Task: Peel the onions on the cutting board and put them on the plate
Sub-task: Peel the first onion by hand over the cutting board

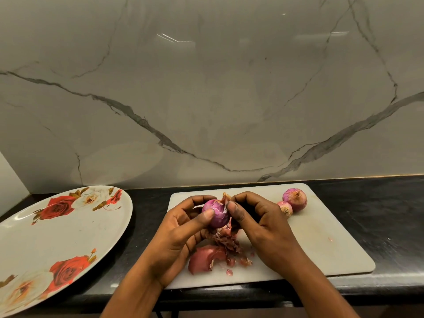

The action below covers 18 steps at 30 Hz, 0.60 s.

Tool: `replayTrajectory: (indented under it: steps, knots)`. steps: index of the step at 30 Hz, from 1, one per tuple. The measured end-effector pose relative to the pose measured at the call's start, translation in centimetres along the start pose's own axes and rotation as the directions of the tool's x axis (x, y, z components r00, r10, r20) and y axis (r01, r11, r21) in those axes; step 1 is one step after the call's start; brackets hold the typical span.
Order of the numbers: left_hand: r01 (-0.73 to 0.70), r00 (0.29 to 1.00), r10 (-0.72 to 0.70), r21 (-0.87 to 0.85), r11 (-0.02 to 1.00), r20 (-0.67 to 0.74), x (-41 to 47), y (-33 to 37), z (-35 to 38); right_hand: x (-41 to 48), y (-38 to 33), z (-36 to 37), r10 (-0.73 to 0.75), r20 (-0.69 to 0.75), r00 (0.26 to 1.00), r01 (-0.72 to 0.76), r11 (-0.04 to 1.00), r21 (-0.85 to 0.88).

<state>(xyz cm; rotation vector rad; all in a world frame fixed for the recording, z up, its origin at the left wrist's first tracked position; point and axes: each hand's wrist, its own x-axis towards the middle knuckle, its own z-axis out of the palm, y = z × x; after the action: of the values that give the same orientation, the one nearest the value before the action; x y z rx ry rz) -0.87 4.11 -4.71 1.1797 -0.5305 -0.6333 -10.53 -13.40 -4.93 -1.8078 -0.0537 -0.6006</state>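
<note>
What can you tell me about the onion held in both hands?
The held onion is small, round and purple-pink, glossy where dry skin is off. Papery brownish skin clings at its top. The left hand grips it, thumb across the front; the right hand pinches the loose skin. It is above the white cutting board, over a pile of peelings.

Three onions (216, 214) (294, 199) (285, 208), one cutting board (321, 237), one plate (68, 230), two hands (181, 235) (259, 223) and one heap of loose skins (229, 246).

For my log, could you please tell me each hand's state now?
Left hand: holding the onion.
Right hand: pinching the onion's loose skin.
</note>
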Motion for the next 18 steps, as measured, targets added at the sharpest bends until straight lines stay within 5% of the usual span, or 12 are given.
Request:
replayTrajectory:
  steps: [10,18]
  knots:
    - [0.059,0.993,-0.048,-0.101,0.993,0.105,0.01,0.28,-0.11,0.11,-0.44,-0.13,0.039,0.085,0.996,-0.051,0.989,0.137]
    - [-0.008,0.997,0.009,-0.007,1.000,0.077,-0.04,-0.08,0.57,0.28,-0.31,-0.06,0.054,0.015,0.998,-0.056,0.990,0.126]
